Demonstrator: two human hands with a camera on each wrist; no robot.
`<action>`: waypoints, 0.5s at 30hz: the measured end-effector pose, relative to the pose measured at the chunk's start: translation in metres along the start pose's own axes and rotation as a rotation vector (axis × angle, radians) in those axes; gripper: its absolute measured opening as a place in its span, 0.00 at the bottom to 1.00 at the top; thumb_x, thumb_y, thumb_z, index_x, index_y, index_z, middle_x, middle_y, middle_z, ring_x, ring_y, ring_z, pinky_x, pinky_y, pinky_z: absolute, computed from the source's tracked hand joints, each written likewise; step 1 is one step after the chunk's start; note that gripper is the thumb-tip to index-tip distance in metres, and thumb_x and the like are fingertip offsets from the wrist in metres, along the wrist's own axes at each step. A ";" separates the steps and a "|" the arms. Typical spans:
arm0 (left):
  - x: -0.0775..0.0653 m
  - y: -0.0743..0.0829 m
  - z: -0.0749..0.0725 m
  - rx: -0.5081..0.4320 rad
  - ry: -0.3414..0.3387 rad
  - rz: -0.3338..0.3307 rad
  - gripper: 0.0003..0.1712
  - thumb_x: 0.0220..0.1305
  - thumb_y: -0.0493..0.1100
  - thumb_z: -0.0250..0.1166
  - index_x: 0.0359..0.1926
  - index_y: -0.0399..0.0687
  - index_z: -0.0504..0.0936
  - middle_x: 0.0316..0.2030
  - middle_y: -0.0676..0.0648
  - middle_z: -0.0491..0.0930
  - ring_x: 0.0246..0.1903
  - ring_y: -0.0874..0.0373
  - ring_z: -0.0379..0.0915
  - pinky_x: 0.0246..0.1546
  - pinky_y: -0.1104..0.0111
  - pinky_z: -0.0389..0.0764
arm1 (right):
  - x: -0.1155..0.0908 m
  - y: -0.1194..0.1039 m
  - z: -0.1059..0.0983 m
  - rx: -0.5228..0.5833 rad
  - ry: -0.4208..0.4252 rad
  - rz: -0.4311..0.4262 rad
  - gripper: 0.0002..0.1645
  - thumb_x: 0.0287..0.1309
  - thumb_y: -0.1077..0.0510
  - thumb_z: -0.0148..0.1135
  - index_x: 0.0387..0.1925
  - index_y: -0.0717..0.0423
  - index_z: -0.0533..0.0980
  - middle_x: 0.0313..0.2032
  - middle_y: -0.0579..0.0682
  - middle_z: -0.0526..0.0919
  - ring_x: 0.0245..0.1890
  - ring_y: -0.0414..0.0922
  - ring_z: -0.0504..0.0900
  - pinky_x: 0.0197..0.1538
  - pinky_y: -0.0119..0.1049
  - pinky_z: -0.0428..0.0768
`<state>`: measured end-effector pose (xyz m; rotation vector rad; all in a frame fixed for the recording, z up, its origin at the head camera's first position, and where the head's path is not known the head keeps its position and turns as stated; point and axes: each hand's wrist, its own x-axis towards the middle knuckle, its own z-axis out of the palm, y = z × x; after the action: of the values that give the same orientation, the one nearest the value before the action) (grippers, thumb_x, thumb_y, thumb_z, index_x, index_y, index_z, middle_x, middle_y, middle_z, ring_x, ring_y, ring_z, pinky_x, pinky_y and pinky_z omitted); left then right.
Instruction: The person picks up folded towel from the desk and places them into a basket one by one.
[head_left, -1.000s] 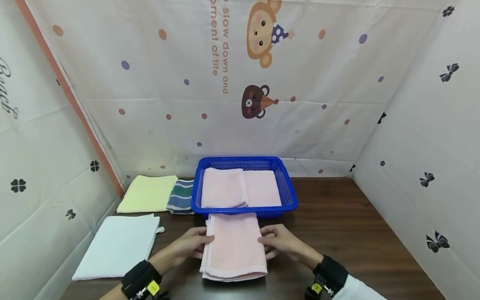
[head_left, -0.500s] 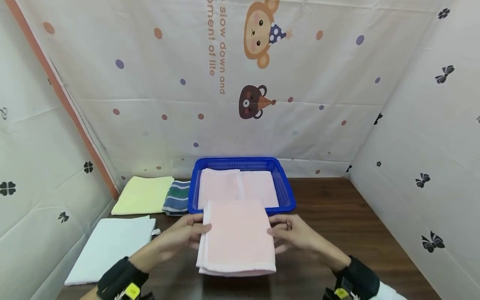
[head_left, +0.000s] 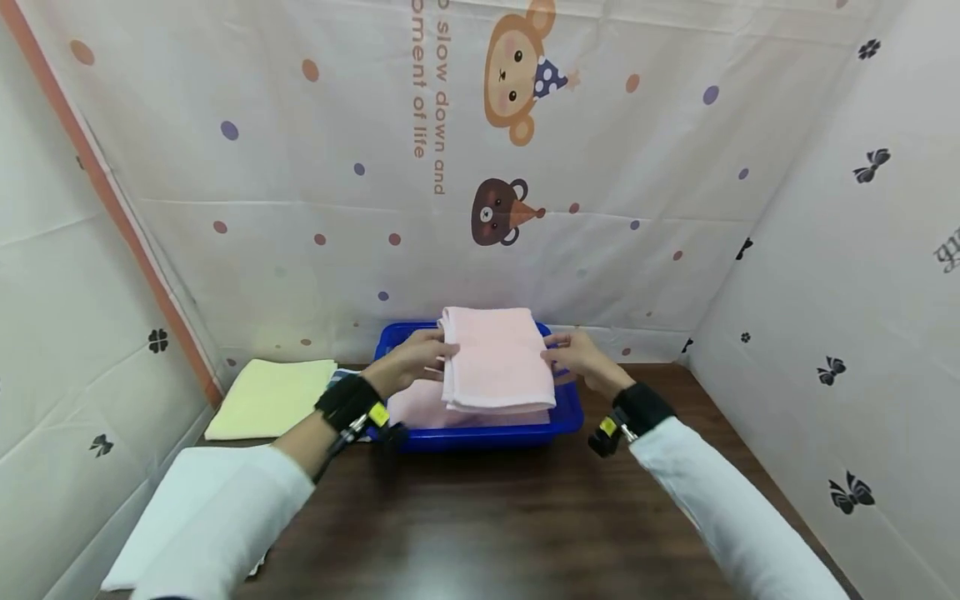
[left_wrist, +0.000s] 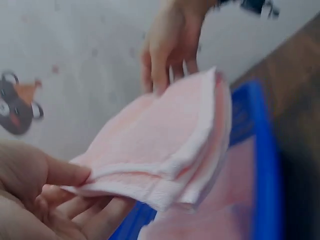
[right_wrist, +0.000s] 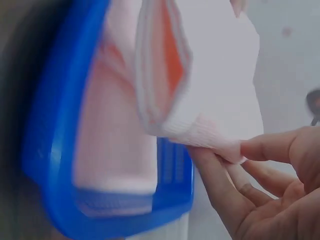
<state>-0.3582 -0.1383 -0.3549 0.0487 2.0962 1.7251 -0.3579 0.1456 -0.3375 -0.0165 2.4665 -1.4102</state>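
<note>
Pink towel [head_left: 501, 360] btwn hands [head_left: 415, 357] [head_left: 583, 357], abv bskt [head_left: 480, 439]

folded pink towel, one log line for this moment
folded pink cloth towel: held above blue rectangular plastic basket | left grip: pinching edge | right grip: pinching opposite edge | in basket: pink towels

A dotted wall [head_left: 637, 150] bearing a monkey [head_left: 512, 75] and a bear [head_left: 493, 212] stands behind a brown table [head_left: 525, 517], between two white side walls [head_left: 787, 292].
</note>
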 end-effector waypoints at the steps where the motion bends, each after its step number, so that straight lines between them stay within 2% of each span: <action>1: 0.010 0.000 0.001 -0.003 0.002 -0.002 0.28 0.77 0.41 0.56 0.73 0.38 0.65 0.44 0.46 0.78 0.43 0.55 0.79 0.46 0.64 0.83 | 0.007 0.001 0.000 -0.015 0.010 0.006 0.28 0.73 0.62 0.56 0.69 0.71 0.66 0.52 0.67 0.80 0.43 0.51 0.84 0.50 0.49 0.87; 3: 0.028 -0.002 0.001 -0.007 0.001 -0.016 0.28 0.77 0.40 0.56 0.72 0.36 0.66 0.45 0.45 0.79 0.42 0.55 0.80 0.47 0.64 0.84 | 0.019 0.005 0.001 -0.025 0.031 0.007 0.28 0.71 0.64 0.55 0.67 0.74 0.66 0.50 0.66 0.80 0.40 0.51 0.83 0.51 0.51 0.87; 5: 0.043 -0.006 0.000 -0.030 -0.008 -0.056 0.28 0.77 0.39 0.56 0.73 0.37 0.65 0.44 0.46 0.78 0.42 0.56 0.79 0.49 0.63 0.84 | 0.029 0.009 0.005 -0.043 0.053 -0.008 0.25 0.65 0.68 0.54 0.62 0.77 0.69 0.42 0.62 0.80 0.33 0.48 0.81 0.48 0.52 0.87; 7: 0.054 -0.013 -0.002 -0.057 -0.012 -0.103 0.32 0.77 0.38 0.57 0.76 0.37 0.60 0.44 0.46 0.76 0.40 0.57 0.78 0.52 0.61 0.83 | 0.038 0.016 0.012 -0.107 0.083 -0.028 0.13 0.59 0.72 0.51 0.43 0.75 0.76 0.28 0.53 0.76 0.24 0.42 0.76 0.41 0.48 0.89; 8: 0.058 -0.017 -0.002 -0.073 -0.016 -0.125 0.34 0.76 0.38 0.57 0.78 0.38 0.56 0.44 0.47 0.75 0.40 0.57 0.76 0.55 0.61 0.82 | 0.043 0.018 0.015 -0.175 0.100 -0.050 0.07 0.55 0.73 0.49 0.31 0.72 0.75 0.22 0.49 0.71 0.20 0.39 0.72 0.36 0.43 0.89; 9: 0.062 -0.021 -0.002 -0.081 -0.011 -0.139 0.35 0.76 0.37 0.57 0.78 0.37 0.55 0.44 0.47 0.74 0.39 0.57 0.75 0.56 0.60 0.82 | 0.048 0.021 0.018 -0.254 0.125 -0.081 0.08 0.50 0.74 0.48 0.20 0.67 0.71 0.18 0.45 0.65 0.17 0.37 0.68 0.30 0.37 0.87; 10: 0.066 -0.025 -0.001 -0.094 -0.005 -0.151 0.38 0.76 0.37 0.58 0.79 0.38 0.52 0.43 0.47 0.73 0.38 0.58 0.74 0.56 0.60 0.82 | 0.053 0.024 0.021 -0.337 0.155 -0.108 0.14 0.47 0.74 0.47 0.13 0.59 0.64 0.15 0.42 0.59 0.14 0.35 0.63 0.24 0.32 0.83; 11: 0.069 -0.028 0.001 -0.104 0.005 -0.157 0.40 0.75 0.37 0.59 0.80 0.38 0.50 0.44 0.47 0.72 0.38 0.58 0.73 0.56 0.60 0.81 | 0.057 0.026 0.023 -0.429 0.186 -0.129 0.20 0.46 0.75 0.47 0.10 0.53 0.57 0.14 0.39 0.54 0.13 0.34 0.59 0.19 0.27 0.77; 12: 0.074 -0.032 0.003 -0.091 0.027 -0.163 0.38 0.75 0.37 0.59 0.79 0.38 0.53 0.44 0.47 0.71 0.37 0.58 0.72 0.55 0.60 0.82 | 0.061 0.029 0.025 -0.516 0.211 -0.150 0.25 0.46 0.75 0.47 0.10 0.48 0.52 0.13 0.39 0.51 0.13 0.34 0.56 0.17 0.25 0.70; 13: 0.076 -0.035 0.006 -0.086 0.032 -0.158 0.34 0.74 0.37 0.60 0.75 0.38 0.60 0.43 0.47 0.72 0.36 0.57 0.73 0.53 0.61 0.83 | 0.064 0.031 0.027 -0.596 0.239 -0.169 0.27 0.47 0.75 0.48 0.09 0.47 0.50 0.13 0.39 0.50 0.13 0.35 0.55 0.17 0.24 0.63; 14: 0.079 -0.038 0.008 -0.076 0.039 -0.149 0.26 0.73 0.37 0.61 0.68 0.38 0.69 0.42 0.46 0.73 0.36 0.57 0.73 0.50 0.61 0.83 | 0.066 0.032 0.029 -0.650 0.266 -0.180 0.29 0.48 0.75 0.50 0.09 0.47 0.50 0.13 0.40 0.50 0.14 0.36 0.56 0.18 0.26 0.60; 15: 0.085 -0.044 0.010 -0.055 0.046 -0.140 0.21 0.72 0.37 0.63 0.63 0.38 0.74 0.45 0.46 0.75 0.34 0.57 0.74 0.46 0.62 0.84 | 0.068 0.033 0.031 -0.680 0.289 -0.185 0.29 0.51 0.75 0.51 0.09 0.49 0.52 0.14 0.42 0.53 0.16 0.39 0.57 0.20 0.29 0.59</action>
<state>-0.4220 -0.1145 -0.4229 -0.1513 2.0313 1.7143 -0.4102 0.1265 -0.3972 -0.2028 3.1366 -0.5930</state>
